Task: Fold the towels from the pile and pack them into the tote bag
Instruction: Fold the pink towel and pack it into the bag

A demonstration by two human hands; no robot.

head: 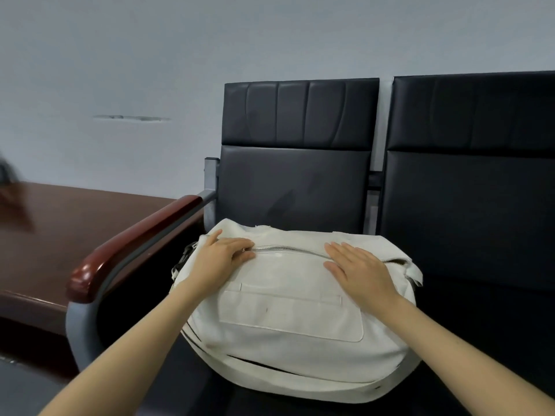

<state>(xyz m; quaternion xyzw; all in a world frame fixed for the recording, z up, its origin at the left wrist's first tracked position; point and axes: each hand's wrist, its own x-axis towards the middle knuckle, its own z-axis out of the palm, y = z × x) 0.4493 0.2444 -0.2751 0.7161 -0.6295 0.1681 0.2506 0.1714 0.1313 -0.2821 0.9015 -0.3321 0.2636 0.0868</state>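
**packrat_07:** So the white tote bag (294, 310) sits on the black seat (480, 310), right by the wooden armrest (135, 244), and it's bulging like it's full. No towels showing anywhere, so my guess is they're all inside and this is the closing-up bit. Tips?

**foldnerd:** Looks that way to me too. The left hand (219, 256) is at the left end of the zip (288, 249), fingers bent with the tips gathered on the zip line. I can't tell whether it's actually pinching the pull or just pressing there. The right hand (360, 271) lies flat on top near the right end, fingers straight and close together, thumb out to the side, gripping nothing.

**packrat_07:** The zip looks done up between the hands, maybe gaping a bit at the far right?

**foldnerd:** Maybe, it's too small to be sure. What I'd do: use the flat hand to push the bulge down so the two zip edges sit close, and run the pull straight along the teeth, not upward. If fabric pokes into the track, stop and tuck it in first. A stuffed bag on a slick seat could slide, so lean the weight down, not sideways.
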